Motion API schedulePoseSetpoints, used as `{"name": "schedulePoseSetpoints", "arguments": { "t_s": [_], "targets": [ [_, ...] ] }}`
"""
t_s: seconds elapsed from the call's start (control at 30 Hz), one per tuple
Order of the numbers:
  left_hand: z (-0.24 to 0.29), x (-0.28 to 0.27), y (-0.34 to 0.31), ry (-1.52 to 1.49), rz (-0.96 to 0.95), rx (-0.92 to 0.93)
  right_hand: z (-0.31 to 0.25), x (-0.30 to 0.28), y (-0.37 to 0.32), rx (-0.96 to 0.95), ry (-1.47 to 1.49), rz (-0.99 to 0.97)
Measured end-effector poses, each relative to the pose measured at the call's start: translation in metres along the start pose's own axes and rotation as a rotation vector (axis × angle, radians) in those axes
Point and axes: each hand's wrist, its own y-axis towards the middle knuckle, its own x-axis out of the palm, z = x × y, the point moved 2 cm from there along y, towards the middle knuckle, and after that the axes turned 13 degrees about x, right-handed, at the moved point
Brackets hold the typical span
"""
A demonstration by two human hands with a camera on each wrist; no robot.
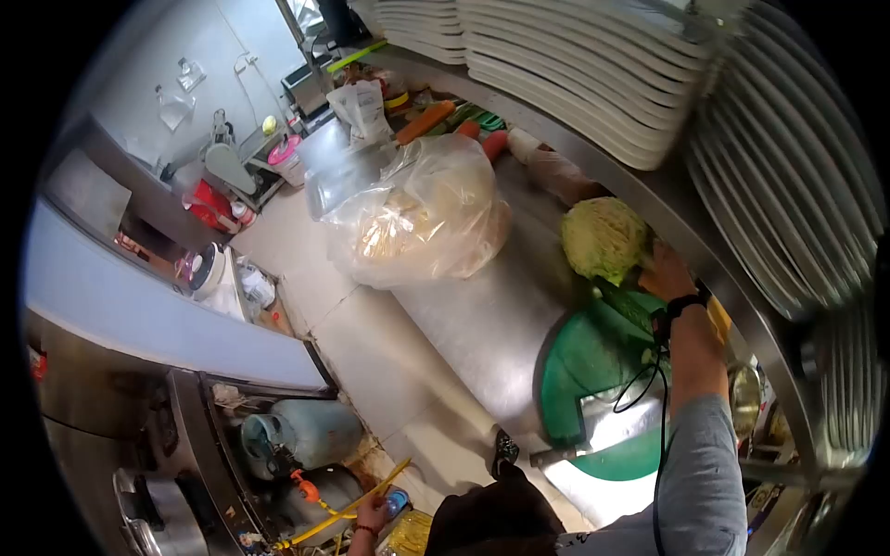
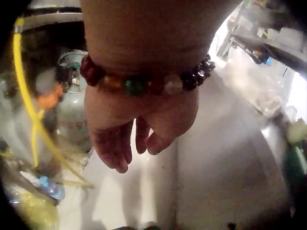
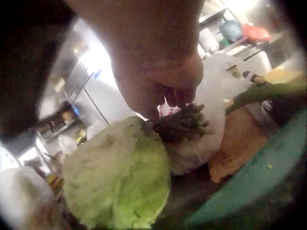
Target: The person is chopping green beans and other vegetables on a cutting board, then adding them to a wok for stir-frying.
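Observation:
My right hand (image 1: 669,271) (image 3: 160,79) is beside a pale green cabbage (image 1: 604,239) (image 3: 117,175), pinching a dark green bundle of stems (image 3: 184,125); part of the grip is hidden. A long green vegetable (image 1: 628,308) lies close to the cabbage, at the edge of a round green board (image 1: 579,361). Resting on that board is a cleaver (image 1: 623,417) with a wide shiny blade. Low at my side hangs my left hand (image 1: 373,512) (image 2: 144,120), holding nothing, its fingers loosely bent.
A large clear plastic bag (image 1: 422,213) sits on the steel counter (image 1: 464,324). Carrots (image 1: 426,122) and other vegetables lie along the back. Stacked white plates (image 1: 575,83) fill the shelf above. On the left are a gas cylinder (image 1: 315,433) and a yellow hose (image 1: 348,510).

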Motion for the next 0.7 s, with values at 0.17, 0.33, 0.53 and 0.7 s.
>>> {"name": "schedulePoseSetpoints", "arguments": {
  "t_s": [0.17, 0.33, 0.53, 0.7],
  "targets": [
    [0.037, 0.020, -0.012, 0.033, -0.163, -0.222, 0.009, 0.000, 0.040, 0.076, -0.089, -0.019],
    [0.115, 0.036, 0.034, 0.373, -0.280, 0.280, 0.008, -0.009, 0.048, 0.141, -0.040, -0.006],
    [0.276, 0.062, 0.099, -0.247, -0.294, 0.587, -0.057, -0.059, -0.009, 0.163, 0.341, -0.016],
    [0.483, 0.086, 0.085, -0.154, -0.283, 1.300, -0.187, -0.085, -0.165, 0.060, 0.591, -0.295]
  ]
}}
